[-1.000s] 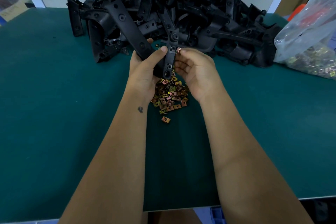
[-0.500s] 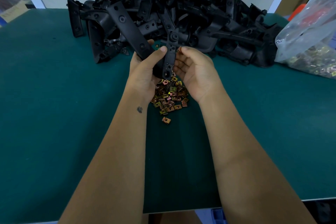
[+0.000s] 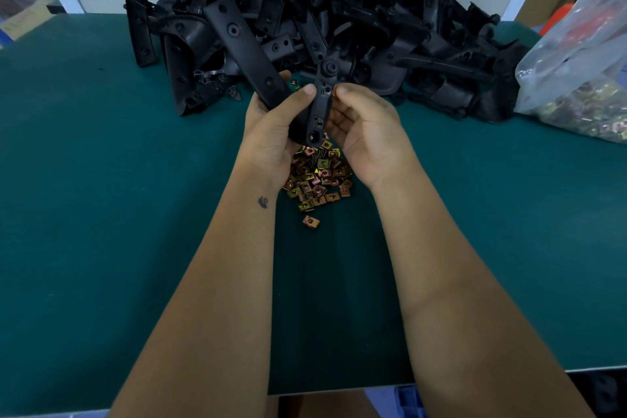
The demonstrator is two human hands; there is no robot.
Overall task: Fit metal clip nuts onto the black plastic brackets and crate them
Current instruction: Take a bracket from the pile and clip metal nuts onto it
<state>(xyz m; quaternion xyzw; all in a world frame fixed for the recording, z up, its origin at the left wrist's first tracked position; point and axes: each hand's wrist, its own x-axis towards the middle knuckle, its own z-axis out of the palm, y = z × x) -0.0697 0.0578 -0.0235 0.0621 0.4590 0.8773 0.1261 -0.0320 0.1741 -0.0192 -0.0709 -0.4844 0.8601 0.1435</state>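
A black plastic bracket [image 3: 320,105] with two arms is held upright over the table's middle. My left hand [image 3: 271,132] grips its lower part, thumb pressed on the narrow arm. My right hand [image 3: 364,125] sits against that arm's right edge, its thumb and fingertips pinching a small metal clip nut [image 3: 334,91] at the edge; the nut is mostly hidden. A heap of brass-coloured clip nuts [image 3: 317,180] lies on the green mat under my hands, and a single nut [image 3: 310,222] sits just in front of it.
A big pile of black brackets [image 3: 339,27] fills the back of the green table [image 3: 101,197]. A clear plastic bag of more clip nuts [image 3: 583,85] lies at the right edge. A blue crate corner [image 3: 410,404] shows below the table's front edge.
My right thumb has slid up and tightened against the bracket arm's edge, so the clip nut that showed a second ago is now nearly covered. The left hand and bracket barely moved.
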